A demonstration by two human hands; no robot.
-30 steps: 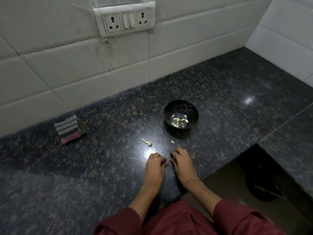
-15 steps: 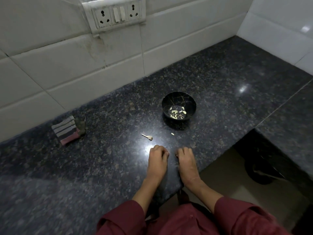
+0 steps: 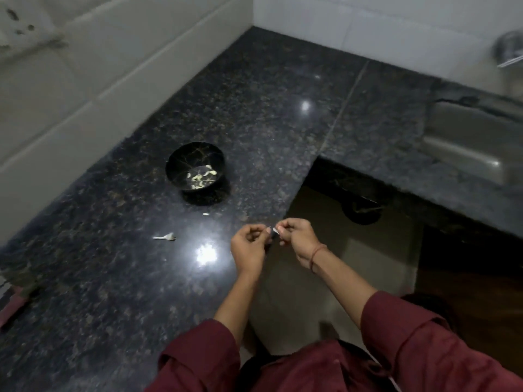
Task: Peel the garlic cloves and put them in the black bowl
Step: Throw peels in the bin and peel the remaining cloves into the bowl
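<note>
1. Nearest, at the bottom of the frame: two dark red sleeves (image 3: 424, 349) and bare forearms reaching up toward the centre.
2. Left hand (image 3: 249, 247) and right hand (image 3: 297, 239) are raised close together just right of centre, over the counter's front edge. The fingers of both are curled, and their tips meet on a small pale piece (image 3: 274, 230) pinched between them. It is too small and blurred to tell clove from skin.
3. A thin red thread (image 3: 315, 256) circles the right wrist.
4. The dark speckled granite counter (image 3: 113, 278) fills the left and centre, with a bright light glare just left of the hands.
5. A pale peel scrap (image 3: 165, 237) lies on the counter left of the hands. A smaller pale bit (image 3: 206, 214) lies farther up, near the bowl.
6. The black bowl (image 3: 178, 165) stands upright on the counter, centre-left, well apart from the hands. Peeled garlic cloves (image 3: 201, 176) lie in its bottom.
7. At the left edge, low, sits a blurred pinkish object (image 3: 12, 306), unidentifiable.
8. At right of frame, a steel sink (image 3: 467, 137) is set into the far counter run, with tan floor (image 3: 325, 222) in the gap below.
9. Farthest: a white tiled wall (image 3: 99, 66), a socket plate (image 3: 17, 29) upper left and a blurred steel vessel (image 3: 509, 49) upper right.
</note>
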